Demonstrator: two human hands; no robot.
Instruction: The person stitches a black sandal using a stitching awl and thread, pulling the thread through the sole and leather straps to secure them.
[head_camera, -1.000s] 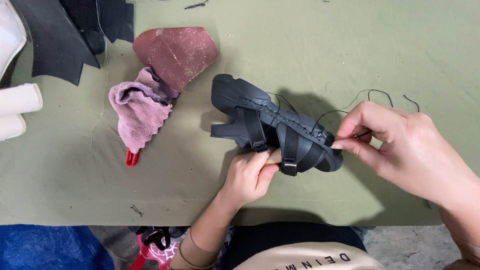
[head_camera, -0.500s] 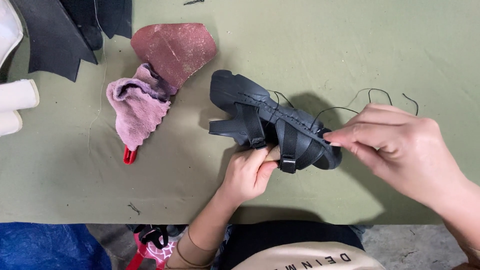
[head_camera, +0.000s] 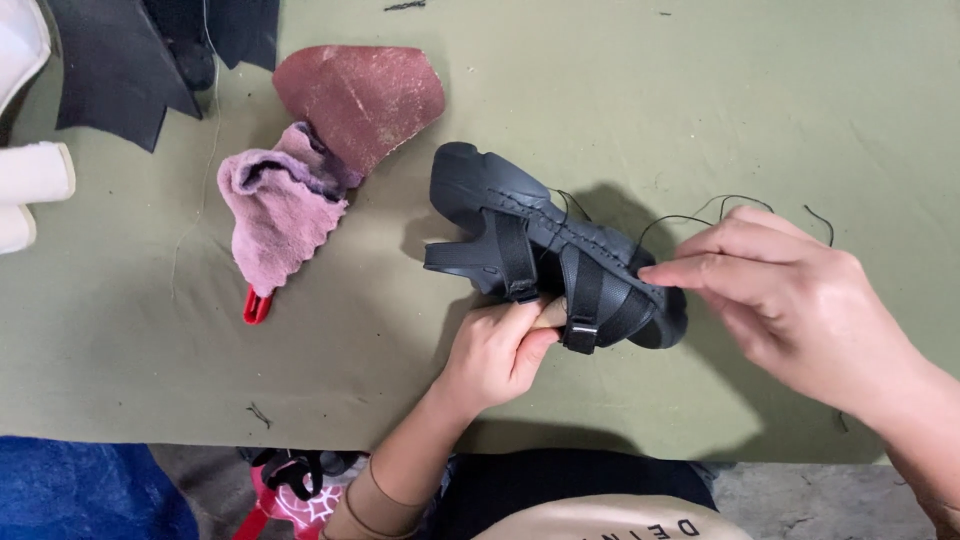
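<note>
Black sandal (head_camera: 545, 255) with two buckled straps is held just above the olive-green bench (head_camera: 700, 100), sole turned up and toe end to the right. At far left, cream-coloured shoe soles (head_camera: 30, 185) lie at the edge, with dark leather pieces (head_camera: 115, 65) above them. A pink cloth (head_camera: 280, 210) lies over a red-handled tool (head_camera: 255, 305), touching a reddish-brown sheet of sandpaper (head_camera: 365, 95). The left hand (head_camera: 490, 355) grips the sandal from below, fingers (head_camera: 515, 325) curled shut around a strap and a pale wooden piece. The right hand (head_camera: 790, 300) meets the toe end, fingers pressed together, pinching at the stitched rim. Loose black thread (head_camera: 700, 215) trails from the sandal behind that hand.
</note>
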